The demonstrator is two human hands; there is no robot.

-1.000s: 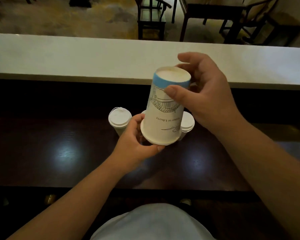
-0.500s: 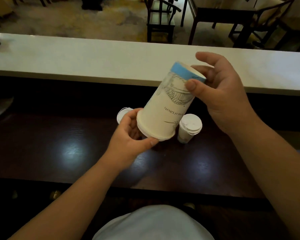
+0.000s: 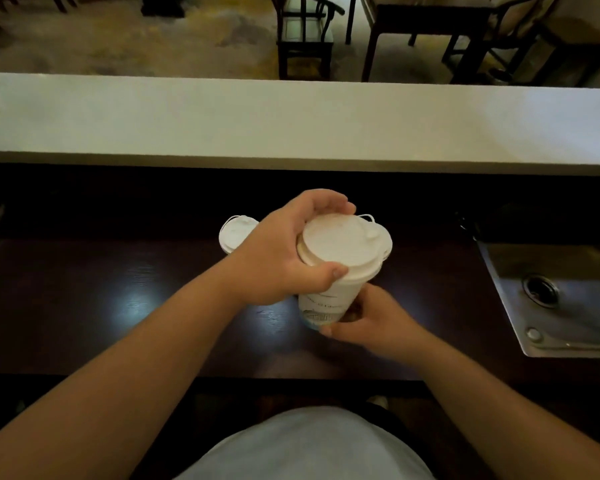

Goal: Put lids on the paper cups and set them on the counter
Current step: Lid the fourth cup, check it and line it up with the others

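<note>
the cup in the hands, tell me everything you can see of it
The paper cup is white with faint dark print and a blue band near its base. It stands about upright, seen from above, over the dark counter; whether its base rests there cannot be told. A white plastic lid with a small raised nub covers its mouth. The left hand grips the lid's rim from the left, thumb on the near edge. The right hand holds the cup's lower part.
</note>
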